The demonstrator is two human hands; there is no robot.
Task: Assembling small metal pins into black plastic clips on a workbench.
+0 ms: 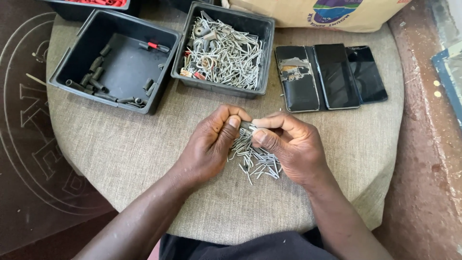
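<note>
1. Hands meet over the middle of the round, cloth-covered tabletop (120, 154): the left hand (209, 144) and the right hand (293, 147) together pinch a small dark piece (246, 126) between their fingertips.
2. Directly beneath the hands lies a loose pile of thin grey metal pins (252, 156), fanned out on the cloth, partly hidden by the right hand.
3. At the far side, just beyond the hands, a black tray (262, 58) holds many more metal pins and a few odd parts.
4. Left of it, a second black tray (72, 58) holds short dark tubes (94, 77).
5. Far right lie three dark phones (337, 74), side by side.
</note>
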